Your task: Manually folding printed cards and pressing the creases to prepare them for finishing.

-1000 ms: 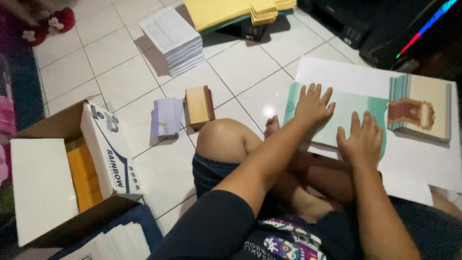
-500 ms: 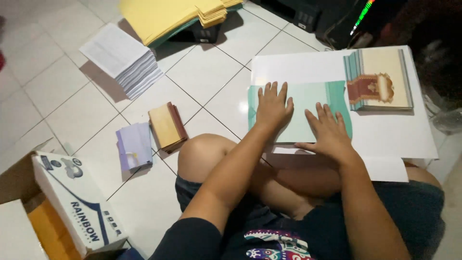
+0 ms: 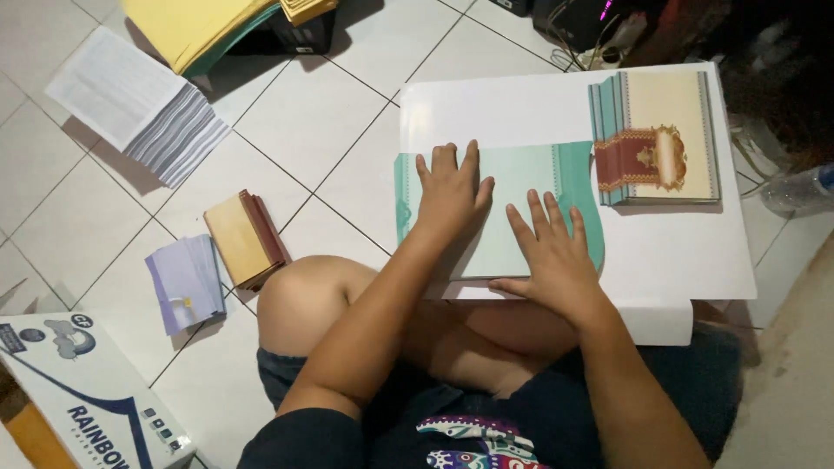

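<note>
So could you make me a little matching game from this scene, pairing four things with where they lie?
Things:
1. pale green card sheet
2. stack of cream and maroon cards
3. small tan booklet stack
4. stack of white printed sheets

Places:
A. top left on the tiled floor
B. right end of the white board
C. under both hands
D. floor beside the left knee

Pairs: 1-C, 2-B, 3-D, 4-A

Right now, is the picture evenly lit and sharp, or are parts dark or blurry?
Head view: the white rectangular board and pale green card under both hands are bright and fairly sharp; the top right corner falls into deep shadow; the clear plastic bottle there looks dim.
</note>
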